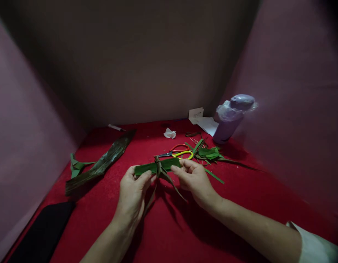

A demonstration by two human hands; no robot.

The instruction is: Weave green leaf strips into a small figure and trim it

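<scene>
Between my two hands I hold a leaf bow [145, 168], a flat strip of green leaf tied round its middle with a brownish leaf band whose tails hang down. My left hand [133, 191] pinches the left end, thumb in front and fingers behind. At the other end, my right hand [195, 180] grips the strip between thumb and fingers. Just beyond the bow lie scissors [182, 152] with one red and one yellow handle loop. Cut green leaf pieces [210, 153] and thin strips are heaped to the right of the scissors.
A long dark leaf [103, 164] and a folded green leaf piece [77, 166] lie left on the red cloth [103, 223]. A black flat object [42, 233] sits near left. Behind are crumpled tissue [169, 133], a white pen-like item [116, 128], papers [207, 125] and a purple bottle [229, 124].
</scene>
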